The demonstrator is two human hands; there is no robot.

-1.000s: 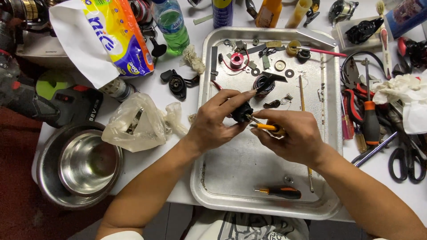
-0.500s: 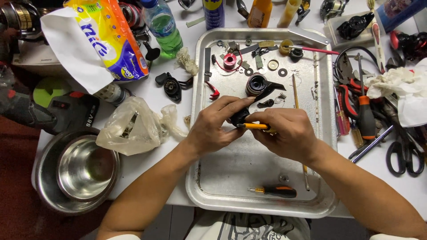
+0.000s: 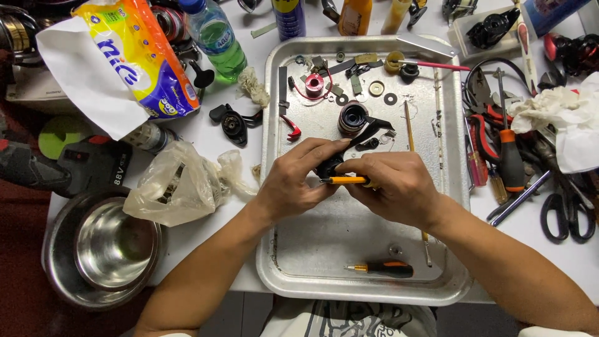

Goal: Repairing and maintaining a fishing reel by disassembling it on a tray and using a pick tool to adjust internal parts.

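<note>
L hand [image 3: 293, 184] grips small black part [image 3: 329, 167] over tray [image 3: 355, 237]; R hand [image 3: 396, 187] pinches orange screwdriver [image 3: 345, 180], shaft lying horiz., tip pointing left into part.

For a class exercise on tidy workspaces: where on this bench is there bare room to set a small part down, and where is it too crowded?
Bare room: the metal tray floor below the hands, left of the black-and-orange screwdriver. Also the table strip between the plastic bag and the tray.

Crowded: the tray's top, around the red spool, and the tool pile on the right.
</note>
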